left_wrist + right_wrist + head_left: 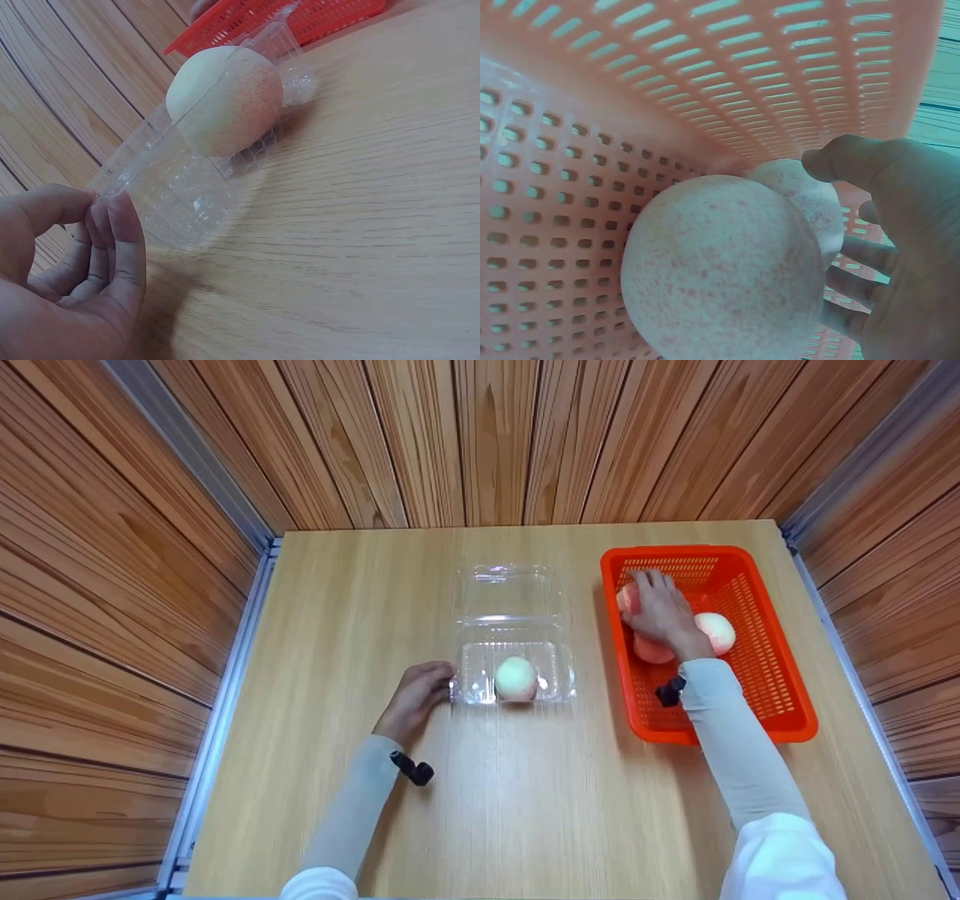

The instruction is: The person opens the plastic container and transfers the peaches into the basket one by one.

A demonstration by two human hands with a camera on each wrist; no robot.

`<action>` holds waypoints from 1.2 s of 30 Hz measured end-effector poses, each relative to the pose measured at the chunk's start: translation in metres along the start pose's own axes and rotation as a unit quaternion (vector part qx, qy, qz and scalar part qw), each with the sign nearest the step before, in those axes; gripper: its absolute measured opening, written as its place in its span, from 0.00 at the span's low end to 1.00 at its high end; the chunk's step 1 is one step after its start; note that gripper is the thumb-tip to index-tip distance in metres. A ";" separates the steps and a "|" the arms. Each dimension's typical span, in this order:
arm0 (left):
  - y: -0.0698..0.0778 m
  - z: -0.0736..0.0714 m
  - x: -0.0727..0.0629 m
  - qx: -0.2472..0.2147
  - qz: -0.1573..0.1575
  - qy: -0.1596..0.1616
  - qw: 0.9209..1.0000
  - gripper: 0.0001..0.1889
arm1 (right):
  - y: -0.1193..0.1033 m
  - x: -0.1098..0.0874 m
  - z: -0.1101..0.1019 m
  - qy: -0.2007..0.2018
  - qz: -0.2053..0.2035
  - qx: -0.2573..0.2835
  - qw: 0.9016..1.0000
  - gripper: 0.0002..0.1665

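Note:
A clear plastic clamshell box (480, 660) lies opened out on the table, its lid (510, 592) folded back. One pale peach (516, 679) sits in its base. My left hand (421, 690) pinches the box's left edge between thumb and fingers; the left wrist view shows this hand (82, 262) close up. Inside the orange basket, my right hand (660, 611) is spread beside a pinkish peach (627, 598) at the left wall. In the right wrist view its thumb meets that peach (799, 191), while a nearer peach (720, 270) hides some fingertips.
The orange perforated basket (799, 712) stands on the right of the wooden table (525, 810). Another pinkish peach (652, 650) lies partly under my right hand, and a whiter peach (715, 633) lies to its right. Wood-plank walls (487, 442) enclose the table's back and sides.

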State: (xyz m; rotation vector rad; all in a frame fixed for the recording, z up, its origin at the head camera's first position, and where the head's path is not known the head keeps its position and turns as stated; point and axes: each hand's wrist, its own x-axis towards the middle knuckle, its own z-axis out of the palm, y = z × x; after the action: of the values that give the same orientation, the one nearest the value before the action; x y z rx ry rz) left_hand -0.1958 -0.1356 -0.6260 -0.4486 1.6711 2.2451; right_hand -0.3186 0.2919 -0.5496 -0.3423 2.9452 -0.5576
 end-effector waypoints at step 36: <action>0.002 0.001 0.001 0.006 -0.010 0.001 1.000 0.15 | -0.025 -0.009 -0.019 0.024 -0.034 -0.050 0.998 0.43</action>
State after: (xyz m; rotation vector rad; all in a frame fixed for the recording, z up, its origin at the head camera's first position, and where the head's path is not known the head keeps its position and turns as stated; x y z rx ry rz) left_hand -0.1977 -0.1347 -0.6247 -0.4625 1.6722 2.2209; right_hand -0.3085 0.2781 -0.5218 -0.4464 3.0251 -0.4318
